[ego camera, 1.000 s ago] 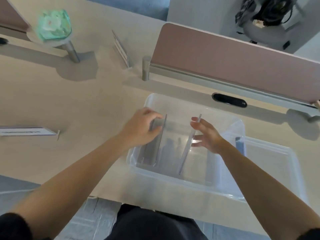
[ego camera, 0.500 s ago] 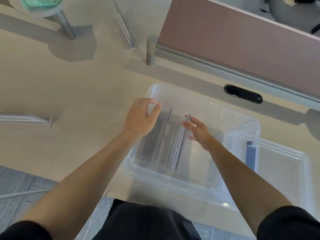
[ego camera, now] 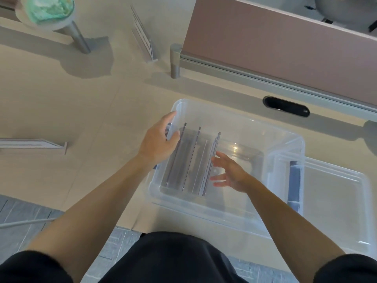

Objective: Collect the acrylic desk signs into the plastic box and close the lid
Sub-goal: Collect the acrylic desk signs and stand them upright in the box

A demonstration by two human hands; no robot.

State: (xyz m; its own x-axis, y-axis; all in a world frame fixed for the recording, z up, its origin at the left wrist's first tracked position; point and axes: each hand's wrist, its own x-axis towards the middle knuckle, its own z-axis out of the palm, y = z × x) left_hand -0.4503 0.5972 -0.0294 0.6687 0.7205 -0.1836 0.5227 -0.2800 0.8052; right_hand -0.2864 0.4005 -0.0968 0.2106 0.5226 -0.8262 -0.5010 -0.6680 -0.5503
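1. The acrylic desk signs (ego camera: 191, 160) already collected stand on edge in the left part of the plastic box (ego camera: 234, 217), long axes running near-to-far, side by side.
2. The left hand (ego camera: 157, 144) is curled over the box's left rim, gripping it. The right hand (ego camera: 228, 172) hangs open inside the box just right of the rightmost sign, fingers spread, holding nothing.
3. Two signs remain on the desk (ego camera: 61, 103): one sign at far left (ego camera: 32, 145), lying left-to-right, and a far sign (ego camera: 142, 35) standing by the pink divider (ego camera: 285, 41). Both lie left of the box, so the left hand is nearer.
4. The lid (ego camera: 336, 201) lies at the right, against the box.
5. Against half a second ago, the right hand has let go of the rightmost sign and drawn back toward the near right; the left hand has shifted onto the rim.
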